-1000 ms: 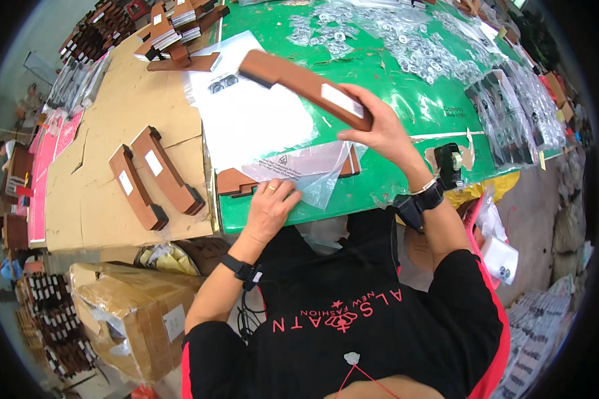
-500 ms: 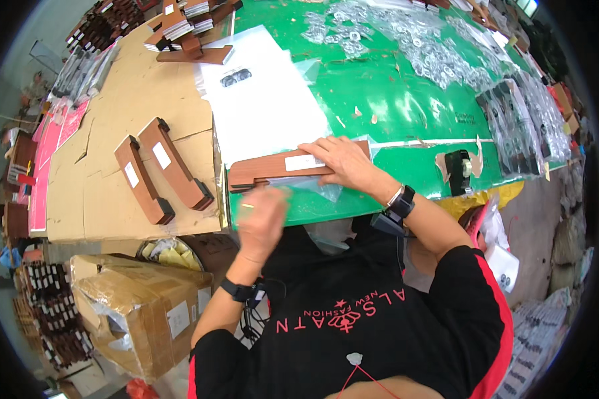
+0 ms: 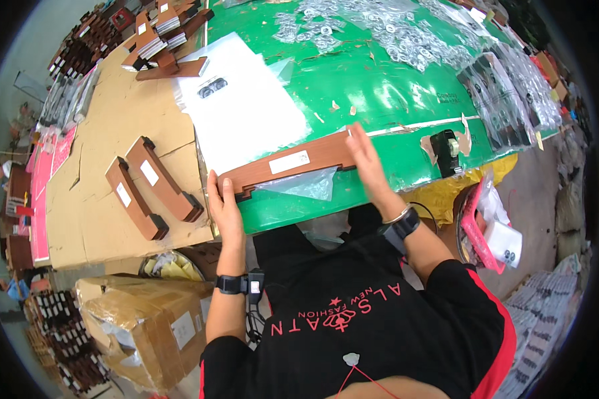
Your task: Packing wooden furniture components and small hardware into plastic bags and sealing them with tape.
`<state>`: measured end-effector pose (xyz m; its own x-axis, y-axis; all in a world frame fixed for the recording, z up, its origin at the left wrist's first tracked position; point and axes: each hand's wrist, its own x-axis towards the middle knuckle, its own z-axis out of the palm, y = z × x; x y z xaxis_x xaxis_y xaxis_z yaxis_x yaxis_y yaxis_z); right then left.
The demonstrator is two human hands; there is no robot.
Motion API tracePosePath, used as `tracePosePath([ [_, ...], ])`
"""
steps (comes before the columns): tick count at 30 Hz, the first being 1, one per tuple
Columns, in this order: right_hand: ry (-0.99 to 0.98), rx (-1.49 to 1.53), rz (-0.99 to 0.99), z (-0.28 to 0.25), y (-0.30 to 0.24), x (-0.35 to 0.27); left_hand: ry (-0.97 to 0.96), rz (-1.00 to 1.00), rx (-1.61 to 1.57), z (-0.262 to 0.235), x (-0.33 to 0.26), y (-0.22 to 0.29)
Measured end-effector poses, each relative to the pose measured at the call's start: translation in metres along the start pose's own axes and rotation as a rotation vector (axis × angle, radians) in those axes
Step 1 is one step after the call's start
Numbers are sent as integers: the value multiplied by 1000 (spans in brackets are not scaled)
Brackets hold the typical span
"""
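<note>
A long brown wooden piece (image 3: 319, 151), with a white label and stepped ends, lies slantwise near the front edge of the green-covered table. My left hand (image 3: 226, 211) is closed on its left end, thumb and fingers to either side. At the other end my right hand (image 3: 369, 166) holds it with long, nearly straight fingers against the end. A clear plastic bag (image 3: 309, 184) sticks out from beneath the piece. Just beyond it lies a stack of white plastic sheets or bags (image 3: 246, 113) with a dark printed mark.
Two similar labelled wooden pieces (image 3: 161, 178) lie on the cardboard (image 3: 80, 199) to the left. More are stacked (image 3: 160, 40) at the far left. A tape dispenser (image 3: 444, 154) stands at right, with clear-bagged parts (image 3: 406, 40) behind. A carton (image 3: 140, 326) sits below the table.
My left hand has moved left to the piece's left end, and my right hand has slid to its right end. The piece now shows a lower edge with steps at both ends.
</note>
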<state>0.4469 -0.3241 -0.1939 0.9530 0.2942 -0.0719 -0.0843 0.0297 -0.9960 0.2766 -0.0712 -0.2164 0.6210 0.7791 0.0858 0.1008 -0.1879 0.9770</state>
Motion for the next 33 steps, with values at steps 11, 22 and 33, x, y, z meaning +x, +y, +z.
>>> tracePosePath([
  [11, -34, 120, -62, -15, 18, -4, -52, 25, 16, 6, -23, 6],
  [22, -73, -459, -479, -14, -40, 25, -599, 610, 1020, 56, 144, 57],
  [33, -88, -359, -370, -24, -29, 32, -152, 661, 828, 97, 237, 11],
])
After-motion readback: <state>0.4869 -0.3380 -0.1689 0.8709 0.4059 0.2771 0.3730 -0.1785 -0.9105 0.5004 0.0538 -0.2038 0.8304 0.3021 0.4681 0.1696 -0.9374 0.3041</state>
